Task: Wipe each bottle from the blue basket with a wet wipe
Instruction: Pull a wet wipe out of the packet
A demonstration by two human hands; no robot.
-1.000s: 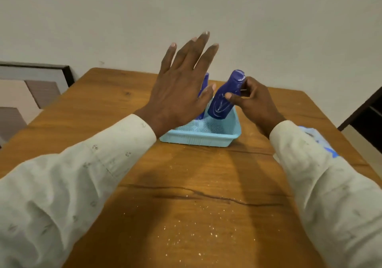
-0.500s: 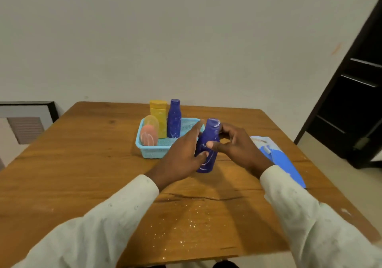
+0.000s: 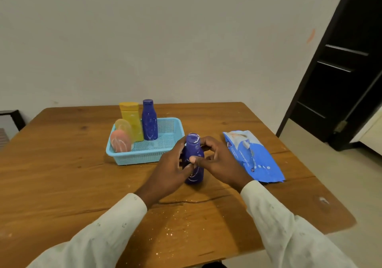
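Left hand point(image 3: 173, 169) and right hand point(image 3: 220, 164) both wrapped around dark blue bottle point(image 3: 193, 160), upright on desk point(image 3: 62, 185) at frame centre, just before blue basket point(image 3: 144, 154). Wipe pack point(image 3: 252, 156) lower right, unopened. Risk: narrow bottle tipping once released.

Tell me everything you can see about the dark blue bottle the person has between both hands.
The held blue bottle is a small dark blue bottle, plastic by its look, with a narrower neck and a matching cap. White streaks and smears mark its cap and body. It stands upright on the wooden table, just in front of the blue basket and outside it. The left hand and right hand wrap around it from either side.
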